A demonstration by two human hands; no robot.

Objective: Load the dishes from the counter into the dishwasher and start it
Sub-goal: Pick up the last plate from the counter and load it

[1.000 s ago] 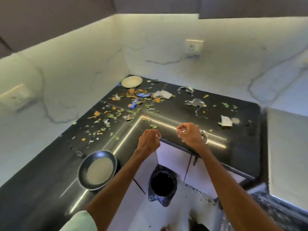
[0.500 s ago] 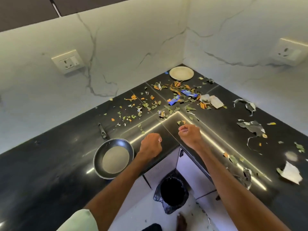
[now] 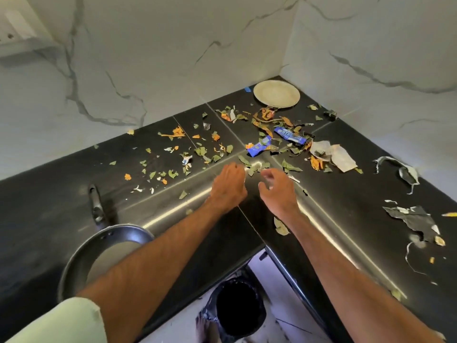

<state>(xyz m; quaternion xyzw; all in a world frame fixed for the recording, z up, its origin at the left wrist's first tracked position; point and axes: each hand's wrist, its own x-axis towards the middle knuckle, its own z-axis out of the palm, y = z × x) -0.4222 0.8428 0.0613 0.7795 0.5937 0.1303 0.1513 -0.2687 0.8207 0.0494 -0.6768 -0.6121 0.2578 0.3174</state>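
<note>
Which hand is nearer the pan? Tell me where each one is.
Left. The left hand is beyond and to the right of the pan, and its forearm crosses over the pan's rim. The right hand is beside the left, farther right still.

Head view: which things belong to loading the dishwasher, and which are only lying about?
For the job: round cream plate in the far corner; dark metal frying pan at the left.
Lying about: blue wrappers; green leaf scraps; torn white paper; black-lined bin below.
</note>
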